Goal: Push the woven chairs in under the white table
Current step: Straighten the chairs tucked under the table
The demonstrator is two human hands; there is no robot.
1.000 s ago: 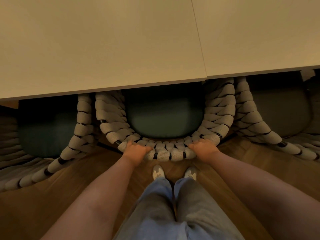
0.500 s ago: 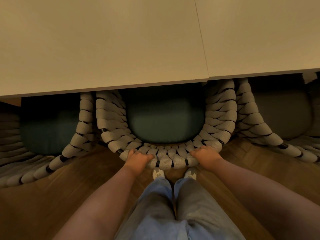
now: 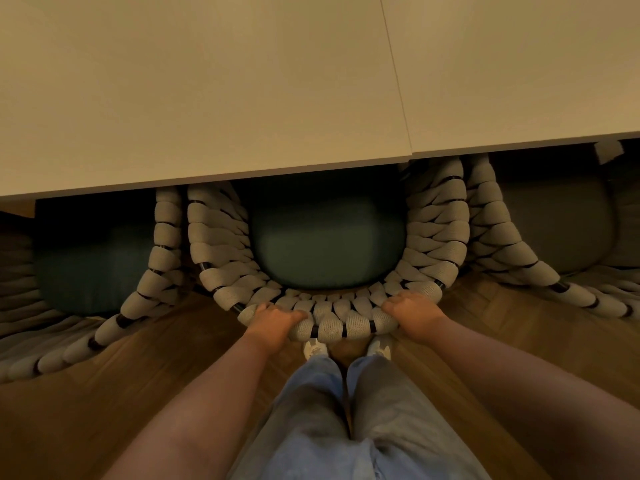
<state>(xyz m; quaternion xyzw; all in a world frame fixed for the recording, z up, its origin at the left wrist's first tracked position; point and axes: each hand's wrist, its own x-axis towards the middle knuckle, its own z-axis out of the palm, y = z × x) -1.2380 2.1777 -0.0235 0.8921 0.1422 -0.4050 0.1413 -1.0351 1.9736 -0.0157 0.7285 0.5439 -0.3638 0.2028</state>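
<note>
Middle chair [image 3: 332, 323] is the one being handled, its woven back rim curving toward the person and its dark green cushion [image 3: 327, 251] already partly tucked under the white table [image 3: 207, 98]. Left hand [image 3: 277, 322] is wrapped over the rim on one side, right hand [image 3: 414, 313] clamped on it the same way on the other, fingers curled over the thick weave.

Looks mostly pushed in to me, maybe a last nudge left.

What could go wrong: the neighbour chair on the left [image 3: 162, 258] and the one on the right [image 3: 491, 237] sit just beside it, armrests nearly touching. Push a bit crooked and the woven sides could rub or snag. Shove too hard and the back rim might knock the table edge [image 3: 207, 176], though I can't tell how much clearance is under there.

Room-wise, sideways is tight both ways. Wooden floor [image 3: 86, 393] behind is open, and the person's shoes [image 3: 346, 348] are right under the rim, so toes could get bumped.
</note>
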